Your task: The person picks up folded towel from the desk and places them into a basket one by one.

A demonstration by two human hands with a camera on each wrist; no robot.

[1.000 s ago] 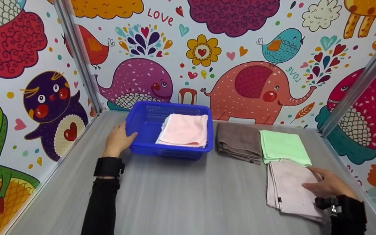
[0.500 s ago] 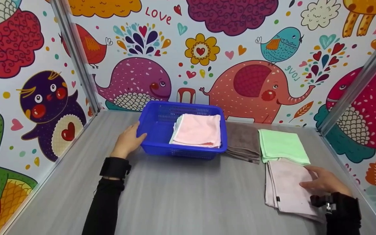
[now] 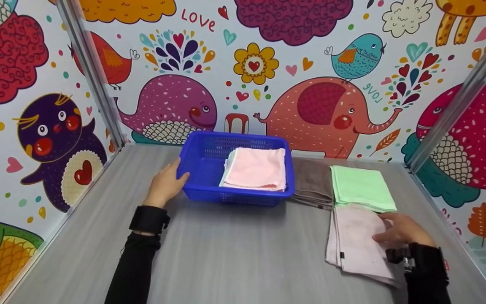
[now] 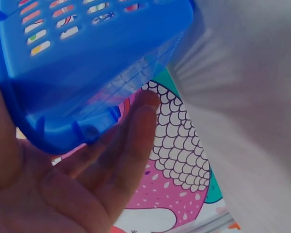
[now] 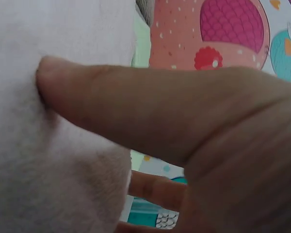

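My left hand [image 3: 166, 183] holds the left end of a blue plastic basket [image 3: 234, 196], thumb near the front rim. In the left wrist view, fingers [image 4: 131, 150] reach around the outside of the basket's rim. Inside the basket, on its right side, lies a stack of folded towels topped by a pale pink one [image 3: 256, 168]. At the right, my right hand [image 3: 407, 230] pinches a folded pinkish-grey towel [image 3: 359, 242] by its right side. The right wrist view has the thumb [image 5: 111, 97] pressing into its cloth, with other fingers partly hidden beyond the edge.
A folded brown towel [image 3: 312, 181] lies right of the basket, partly behind it. Next to it is a folded light green towel [image 3: 363, 188], touching the pinkish-grey one. Printed cartoon walls [image 3: 251, 101] enclose the grey table [image 3: 243, 253] at the back and sides.
The basket slid right with my left hand, now partly covering the brown towel, then stopped. Lately my right hand and the pinkish-grey towel have shifted a little left. The head view turned slightly.
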